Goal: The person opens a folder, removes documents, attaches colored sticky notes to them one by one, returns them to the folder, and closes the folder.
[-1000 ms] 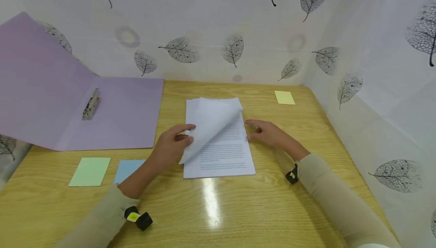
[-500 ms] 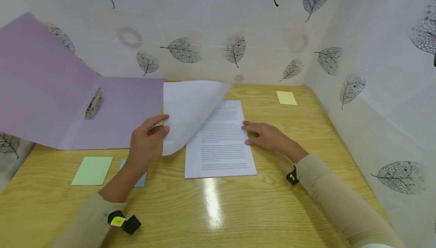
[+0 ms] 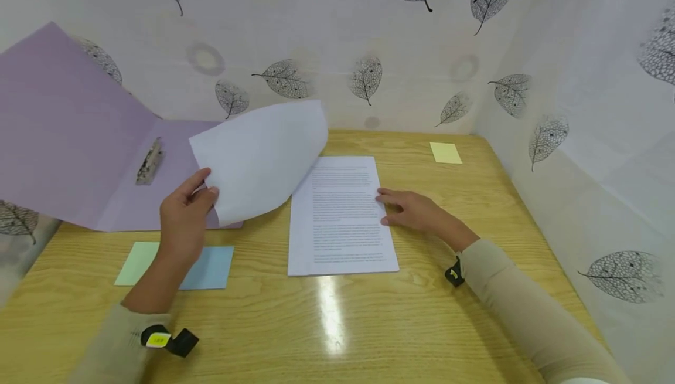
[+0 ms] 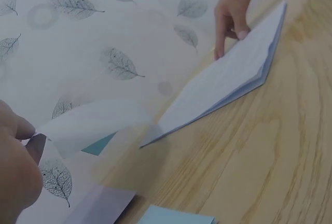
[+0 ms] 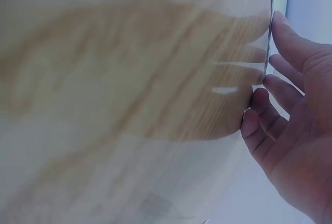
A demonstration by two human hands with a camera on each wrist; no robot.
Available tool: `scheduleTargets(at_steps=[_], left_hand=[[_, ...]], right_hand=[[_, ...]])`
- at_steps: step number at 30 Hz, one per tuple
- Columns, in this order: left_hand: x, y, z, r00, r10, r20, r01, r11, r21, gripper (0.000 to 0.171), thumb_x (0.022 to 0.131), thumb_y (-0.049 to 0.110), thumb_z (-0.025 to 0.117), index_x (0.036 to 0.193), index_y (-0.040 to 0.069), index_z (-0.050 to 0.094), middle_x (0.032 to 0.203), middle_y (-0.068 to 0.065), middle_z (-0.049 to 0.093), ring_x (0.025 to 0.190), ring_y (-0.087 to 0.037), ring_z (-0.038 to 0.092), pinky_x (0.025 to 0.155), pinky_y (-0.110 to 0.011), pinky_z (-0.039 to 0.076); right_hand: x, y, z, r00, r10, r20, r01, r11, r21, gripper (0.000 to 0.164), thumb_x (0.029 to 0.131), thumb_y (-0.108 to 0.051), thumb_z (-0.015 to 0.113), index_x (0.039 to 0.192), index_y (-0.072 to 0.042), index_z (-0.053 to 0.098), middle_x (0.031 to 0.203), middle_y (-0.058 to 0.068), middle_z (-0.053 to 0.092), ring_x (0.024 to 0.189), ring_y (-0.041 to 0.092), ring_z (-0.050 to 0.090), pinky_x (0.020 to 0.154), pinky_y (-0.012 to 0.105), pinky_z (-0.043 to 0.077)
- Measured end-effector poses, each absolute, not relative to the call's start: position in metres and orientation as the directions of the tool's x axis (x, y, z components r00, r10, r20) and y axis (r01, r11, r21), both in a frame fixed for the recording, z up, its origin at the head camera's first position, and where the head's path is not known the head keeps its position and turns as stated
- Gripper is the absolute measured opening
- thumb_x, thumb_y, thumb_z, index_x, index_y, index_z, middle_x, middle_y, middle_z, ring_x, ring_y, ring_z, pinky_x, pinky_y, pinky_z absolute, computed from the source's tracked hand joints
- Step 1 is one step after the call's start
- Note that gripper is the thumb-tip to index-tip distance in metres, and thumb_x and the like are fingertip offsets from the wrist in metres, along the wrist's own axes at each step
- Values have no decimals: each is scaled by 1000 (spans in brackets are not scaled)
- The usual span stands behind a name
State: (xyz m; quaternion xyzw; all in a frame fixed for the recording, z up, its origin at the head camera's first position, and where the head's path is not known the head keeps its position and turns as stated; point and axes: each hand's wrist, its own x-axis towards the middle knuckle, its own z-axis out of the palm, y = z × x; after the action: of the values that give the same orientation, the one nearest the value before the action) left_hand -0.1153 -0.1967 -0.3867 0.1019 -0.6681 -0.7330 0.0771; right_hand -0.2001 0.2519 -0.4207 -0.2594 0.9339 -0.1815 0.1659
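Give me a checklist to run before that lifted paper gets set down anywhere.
1. Left hand grips the lifted paper: ok, pinched at its left edge.
2. Right hand at the printed stack: ok, fingertips at its right edge.
3. Lifted paper flat: not ok, it bows.
4. Lifted paper's far end free of the stack: cannot tell.
5. Purple folder open: ok, cover raised.
6. Metal clip unlatched: cannot tell, too small.
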Motion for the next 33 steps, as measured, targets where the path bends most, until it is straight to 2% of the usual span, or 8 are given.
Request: scheduleTargets(at_steps=[8,15,19,22,26,30,32,33], left_hand=[[-126,-233,-395,-939,-326,-112,-57,-173,983,59,101,11,60,155,13,39,165,-9,27,143,-18,42,89,-8,49],[-142,-257,-408,-890,-417,-186,-171,-74,983,57,102,12,56,156,15,38,166,-7,26,147,-19,37,105,-17,43],[-148,-267,-416,-867,-445,-226,-220,-65,973,57,102,9,54,156,13,37,166,-5,24,148,-17,33,112,-21,37],[-151,-273,-420,-861,-445,-247,-236,-82,968,57,102,7,54,156,12,37,167,-4,22,150,-15,29,115,-22,33],[-152,-281,-426,-872,-418,-256,-270,-26,962,59,102,10,54,157,13,33,168,-3,19,152,-14,22,117,-24,30],[-149,-288,-428,-870,-424,-253,-310,70,948,60,102,16,55,158,18,33,167,-2,25,151,-13,26,115,-20,33],[-145,-292,-428,-873,-429,-232,-325,157,933,60,103,21,55,159,19,33,163,-2,33,146,-11,35,108,-13,39],[-144,-294,-427,-874,-434,-218,-327,193,925,60,102,22,56,158,20,34,158,-3,42,140,-9,43,101,-10,43]], right_hand=[[-200,249,-419,-812,-533,-236,-407,808,-425,66,95,-38,70,152,-14,46,164,2,32,150,34,30,119,55,31],[-199,249,-418,-814,-531,-235,-403,808,-430,66,95,-37,71,152,-14,47,164,2,32,150,33,30,118,55,32],[-199,249,-418,-813,-533,-236,-402,806,-434,65,95,-37,70,152,-14,46,164,2,32,150,34,30,119,55,31],[-199,249,-418,-814,-532,-234,-402,805,-436,65,96,-37,69,152,-14,46,164,2,32,150,34,30,119,56,30],[-199,249,-418,-814,-534,-230,-403,803,-438,65,95,-37,70,152,-14,46,164,2,32,150,34,30,119,56,30],[-201,250,-422,-811,-539,-228,-411,802,-434,66,96,-39,69,152,-14,46,164,3,31,150,34,30,119,56,31],[-201,250,-424,-808,-543,-230,-414,800,-434,66,96,-40,68,152,-14,45,164,3,31,150,35,30,118,56,31],[-201,250,-424,-809,-540,-231,-409,801,-438,66,96,-40,68,152,-15,46,164,2,31,150,34,30,119,56,31]])
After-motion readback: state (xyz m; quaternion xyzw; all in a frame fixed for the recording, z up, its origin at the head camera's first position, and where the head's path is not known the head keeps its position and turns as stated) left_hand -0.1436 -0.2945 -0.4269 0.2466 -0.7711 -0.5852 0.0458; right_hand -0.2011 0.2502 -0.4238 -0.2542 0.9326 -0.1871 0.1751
